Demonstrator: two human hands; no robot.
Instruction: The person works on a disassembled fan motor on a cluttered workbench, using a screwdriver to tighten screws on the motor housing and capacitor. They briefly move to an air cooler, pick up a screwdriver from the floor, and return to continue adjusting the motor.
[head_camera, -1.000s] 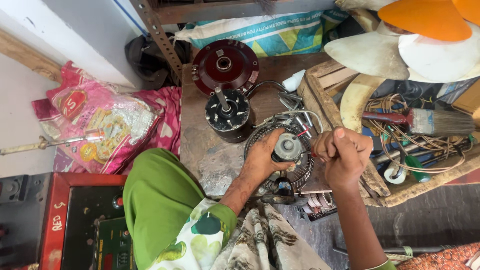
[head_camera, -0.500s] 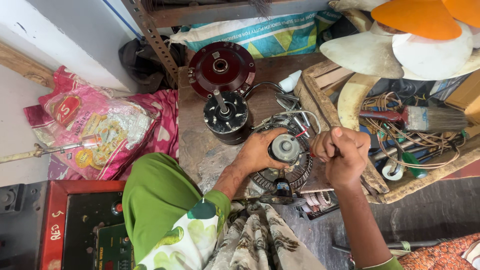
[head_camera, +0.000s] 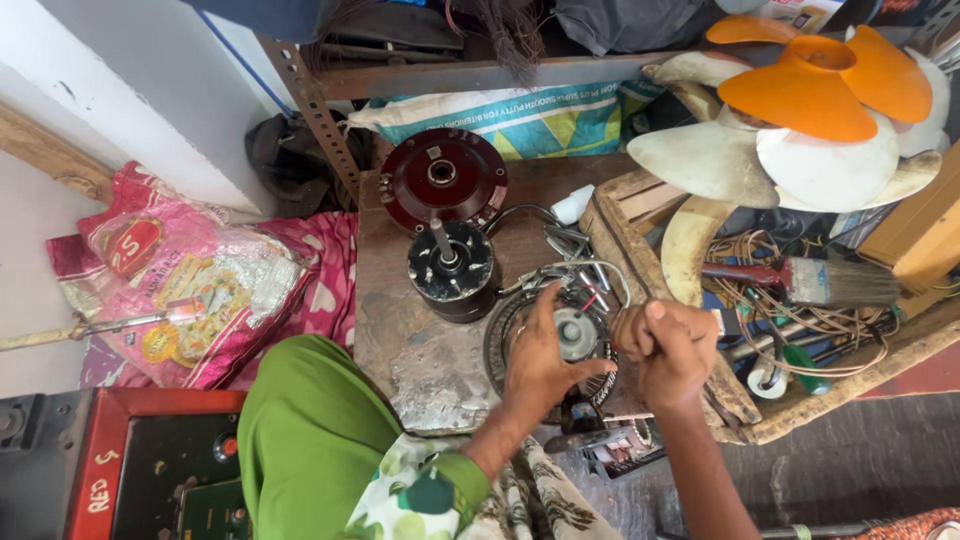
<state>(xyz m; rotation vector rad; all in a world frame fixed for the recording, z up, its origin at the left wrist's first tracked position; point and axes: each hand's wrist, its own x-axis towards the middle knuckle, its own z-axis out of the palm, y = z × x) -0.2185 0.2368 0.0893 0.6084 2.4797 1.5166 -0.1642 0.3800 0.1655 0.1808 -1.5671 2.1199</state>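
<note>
Even daylight, soft shadows; sharp focus

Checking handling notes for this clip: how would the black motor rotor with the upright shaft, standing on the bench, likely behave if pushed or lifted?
The black rotor looks like solid metal, so probably heavy for its size and stiff. It stands on a flat end on the worn bench, so a push would likely slide it, not tip it. Laid on its side, its round body could roll.
</note>
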